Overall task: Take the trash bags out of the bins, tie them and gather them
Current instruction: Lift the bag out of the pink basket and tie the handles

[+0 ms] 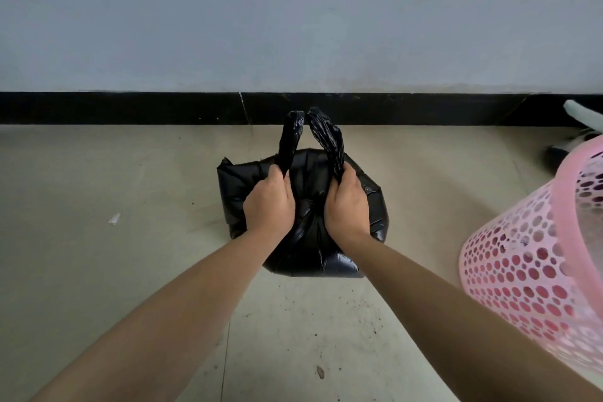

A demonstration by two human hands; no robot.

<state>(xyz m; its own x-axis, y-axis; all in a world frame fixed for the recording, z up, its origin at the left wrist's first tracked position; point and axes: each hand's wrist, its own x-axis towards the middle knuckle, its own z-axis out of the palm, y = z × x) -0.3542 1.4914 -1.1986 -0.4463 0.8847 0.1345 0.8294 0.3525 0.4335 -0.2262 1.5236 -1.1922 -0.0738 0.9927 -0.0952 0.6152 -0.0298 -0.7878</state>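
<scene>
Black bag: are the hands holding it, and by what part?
Yes. The left hand and right hand each grip one handle strip of the black trash bag, just above its gathered neck.

Glossy plastic bag (303,254) (crinkled)

A plain grey-blue wall (293,16) is met by a black skirting (130,108); below, beige floor tiles (98,189) are speckled with dirt.
</scene>
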